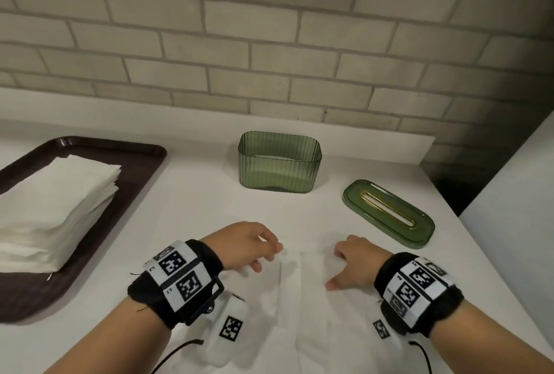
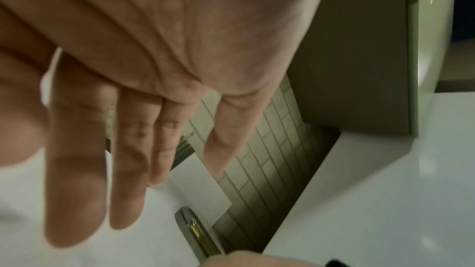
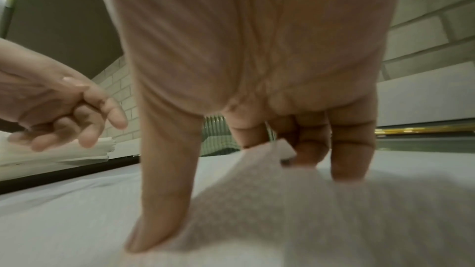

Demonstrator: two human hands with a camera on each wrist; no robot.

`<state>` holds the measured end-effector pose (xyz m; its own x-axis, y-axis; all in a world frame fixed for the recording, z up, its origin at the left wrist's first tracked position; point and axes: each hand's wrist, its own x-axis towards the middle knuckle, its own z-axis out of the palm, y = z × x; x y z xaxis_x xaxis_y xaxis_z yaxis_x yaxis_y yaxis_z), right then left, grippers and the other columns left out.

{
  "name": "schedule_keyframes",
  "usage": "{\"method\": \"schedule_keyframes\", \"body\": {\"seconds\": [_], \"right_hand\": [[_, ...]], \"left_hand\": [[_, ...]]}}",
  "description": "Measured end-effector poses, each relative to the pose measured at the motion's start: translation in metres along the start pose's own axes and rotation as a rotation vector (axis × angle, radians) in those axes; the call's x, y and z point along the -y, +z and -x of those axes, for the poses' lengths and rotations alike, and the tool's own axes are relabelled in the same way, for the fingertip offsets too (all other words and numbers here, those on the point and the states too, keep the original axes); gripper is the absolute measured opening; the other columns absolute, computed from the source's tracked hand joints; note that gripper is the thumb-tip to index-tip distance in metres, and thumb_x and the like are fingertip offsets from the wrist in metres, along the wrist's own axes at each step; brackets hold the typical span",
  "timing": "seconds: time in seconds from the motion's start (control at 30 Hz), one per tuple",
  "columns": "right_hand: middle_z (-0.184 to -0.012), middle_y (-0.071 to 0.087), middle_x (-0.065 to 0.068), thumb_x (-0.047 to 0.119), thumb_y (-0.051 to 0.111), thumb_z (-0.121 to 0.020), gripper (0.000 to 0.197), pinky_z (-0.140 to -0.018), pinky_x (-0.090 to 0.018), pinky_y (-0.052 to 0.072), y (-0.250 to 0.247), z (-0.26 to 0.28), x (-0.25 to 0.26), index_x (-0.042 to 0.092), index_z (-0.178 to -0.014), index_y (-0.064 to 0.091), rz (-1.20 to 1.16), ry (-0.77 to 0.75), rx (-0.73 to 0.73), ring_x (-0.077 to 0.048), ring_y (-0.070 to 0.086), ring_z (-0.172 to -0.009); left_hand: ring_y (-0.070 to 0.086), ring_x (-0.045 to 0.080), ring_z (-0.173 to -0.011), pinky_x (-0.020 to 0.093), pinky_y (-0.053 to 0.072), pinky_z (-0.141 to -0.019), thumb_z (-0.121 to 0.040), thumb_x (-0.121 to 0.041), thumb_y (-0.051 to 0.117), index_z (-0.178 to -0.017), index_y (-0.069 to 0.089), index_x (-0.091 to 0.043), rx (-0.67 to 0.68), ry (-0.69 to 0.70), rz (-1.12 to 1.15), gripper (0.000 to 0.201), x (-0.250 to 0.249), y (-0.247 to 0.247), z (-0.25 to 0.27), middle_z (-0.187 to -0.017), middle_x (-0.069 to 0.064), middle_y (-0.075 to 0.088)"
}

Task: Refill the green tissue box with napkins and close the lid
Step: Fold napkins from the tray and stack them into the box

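The right hand [image 1: 355,259] is pressing straight fingers onto a napkin [image 1: 302,286] lying on the table [image 1: 192,211], well in front of the open green tissue box [image 1: 279,161]. The left hand [image 1: 245,243] is hovering relaxed and empty beside it. The lid [image 1: 388,213] is lying to the box's right.

A white desk [image 1: 192,205] runs along a brick wall. On its left sits a dark brown tray [image 1: 90,241]. Near the back stands an open green tissue box [image 1: 278,172], with its green lid [image 1: 389,214] lying flat to the right. At the front edge, unfolded white napkins [image 1: 302,298] lie spread out.
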<state>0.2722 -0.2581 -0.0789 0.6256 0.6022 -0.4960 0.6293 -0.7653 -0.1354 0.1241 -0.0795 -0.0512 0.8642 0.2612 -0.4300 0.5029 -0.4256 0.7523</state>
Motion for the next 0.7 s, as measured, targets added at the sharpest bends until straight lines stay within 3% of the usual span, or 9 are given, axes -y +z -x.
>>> {"method": "schedule_keyframes", "body": {"seconds": [0.07,0.13,0.2,0.27,0.4,0.53,0.63,0.7], "right_hand": [[-0.124,0.041,0.0,0.052,0.07,-0.073,0.069,-0.101,-0.029,0.039,-0.001,-0.003,0.0,0.019,-0.129,0.046,0.021,-0.013,0.006,-0.018,0.041,-0.123],[-0.124,0.044,0.002,0.048,0.07,-0.076,0.059,-0.096,-0.025,0.041,-0.003,-0.004,0.0,0.023,-0.125,0.05,-0.001,-0.048,-0.017,-0.015,0.043,-0.119],[-0.1,0.051,0.009,0.041,0.069,-0.079,0.022,-0.073,-0.011,0.039,-0.007,-0.005,-0.001,0.03,-0.093,0.056,-0.091,-0.112,-0.119,-0.007,0.049,-0.093],[-0.078,0.049,0.014,0.033,0.07,-0.081,0.021,-0.059,-0.01,0.034,-0.014,-0.005,-0.001,0.034,-0.072,0.05,-0.185,-0.186,-0.21,-0.003,0.046,-0.073],[-0.075,0.065,0.007,0.027,0.072,-0.08,0.016,-0.063,-0.013,0.04,-0.029,0.001,-0.002,0.035,-0.068,0.063,-0.377,-0.277,-0.392,-0.002,0.055,-0.07],[-0.076,0.071,0.012,0.024,0.074,-0.079,0.006,-0.07,-0.013,0.045,-0.029,0.008,-0.005,0.029,-0.075,0.073,-0.636,-0.364,-0.499,-0.001,0.062,-0.074],[-0.077,0.071,0.018,0.018,0.074,-0.079,0.011,-0.068,-0.006,0.043,-0.021,0.011,-0.005,0.029,-0.075,0.074,-0.771,-0.385,-0.583,0.004,0.062,-0.074],[-0.081,0.071,0.018,0.019,0.073,-0.08,0.013,-0.071,-0.007,0.044,-0.017,0.01,-0.006,0.03,-0.075,0.073,-0.774,-0.381,-0.601,0.004,0.063,-0.078]], "left_hand": [[0.063,0.007,-0.073,0.014,0.042,-0.052,-0.091,-0.031,0.051,-0.104,0.059,-0.023,-0.023,0.002,0.064,0.017,0.0,-0.002,0.002,-0.105,-0.006,0.068],[0.063,0.007,-0.075,0.016,0.043,-0.055,-0.091,-0.029,0.051,-0.098,0.059,-0.026,-0.049,0.007,0.138,0.011,0.002,-0.003,0.003,-0.105,-0.007,0.069],[0.063,0.007,-0.075,0.017,0.043,-0.057,-0.091,-0.028,0.052,-0.096,0.059,-0.027,-0.06,0.008,0.175,0.009,0.003,-0.001,0.002,-0.104,-0.007,0.069],[0.062,0.007,-0.074,0.017,0.043,-0.058,-0.09,-0.028,0.052,-0.097,0.06,-0.026,-0.066,0.009,0.185,0.011,0.005,0.002,0.0,-0.102,-0.008,0.068],[0.061,0.003,-0.073,0.015,0.043,-0.057,-0.089,-0.036,0.056,-0.109,0.058,-0.024,-0.071,0.024,0.173,0.024,0.008,0.015,-0.009,-0.1,-0.008,0.064],[0.057,0.002,-0.076,0.013,0.041,-0.056,-0.083,-0.036,0.066,-0.112,0.056,-0.027,-0.099,0.066,0.205,0.032,0.01,0.031,-0.02,-0.101,-0.009,0.062],[0.056,0.003,-0.073,0.014,0.038,-0.058,-0.081,-0.029,0.07,-0.102,0.057,-0.03,-0.151,0.127,0.26,0.025,0.012,0.04,-0.026,-0.092,-0.009,0.065],[0.055,0.003,-0.068,0.014,0.039,-0.06,-0.081,-0.025,0.071,-0.089,0.059,-0.028,-0.208,0.155,0.304,0.015,0.012,0.044,-0.028,-0.083,-0.009,0.064]]}}
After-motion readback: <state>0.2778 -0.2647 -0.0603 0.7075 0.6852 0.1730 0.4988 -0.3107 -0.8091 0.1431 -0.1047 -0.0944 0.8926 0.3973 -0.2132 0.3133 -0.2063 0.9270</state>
